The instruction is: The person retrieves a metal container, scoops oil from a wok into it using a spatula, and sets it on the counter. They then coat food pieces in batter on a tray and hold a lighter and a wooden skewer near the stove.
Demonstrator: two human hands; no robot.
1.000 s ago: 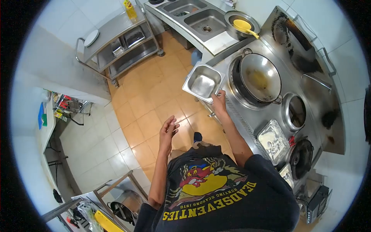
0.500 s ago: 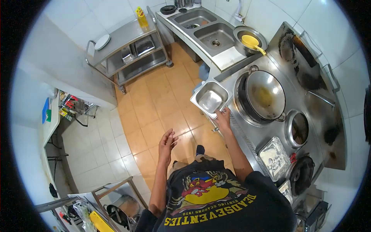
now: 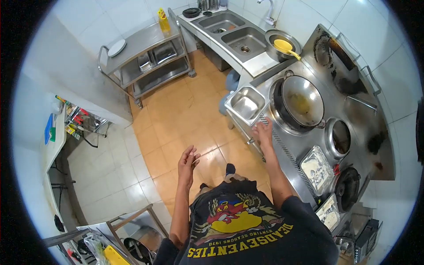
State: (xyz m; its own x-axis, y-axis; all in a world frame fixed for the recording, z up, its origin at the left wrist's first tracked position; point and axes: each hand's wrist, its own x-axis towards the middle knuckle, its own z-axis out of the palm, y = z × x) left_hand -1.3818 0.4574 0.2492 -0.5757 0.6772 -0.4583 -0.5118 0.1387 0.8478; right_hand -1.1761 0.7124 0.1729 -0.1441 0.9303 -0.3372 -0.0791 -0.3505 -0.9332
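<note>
A rectangular steel food pan (image 3: 247,105) rests at the front left edge of the stove counter. Just below its near corner is my right hand (image 3: 263,132), fingers apart, close to the rim with nothing in its grasp. My left hand (image 3: 187,162) hovers over the tiled floor, its fingers loosely spread and holding nothing. Right of the pan, a large wok (image 3: 303,102) with a little yellowish oil sits on a burner. Two trays of white powder, one a floury tray (image 3: 317,170), lie nearer to me on the counter.
A double sink (image 3: 243,44) is at the back, beside a steel bowl (image 3: 274,49) holding a yellow ladle-like scoop (image 3: 283,46). A wheeled trolley (image 3: 137,49) carries a yellow bottle (image 3: 163,21) and white plates (image 3: 117,47). A dark pan (image 3: 347,190) sits at the stove's near end.
My right hand has let go of the steel pan, which now rests slightly further right on the counter edge. My left hand has barely moved.
</note>
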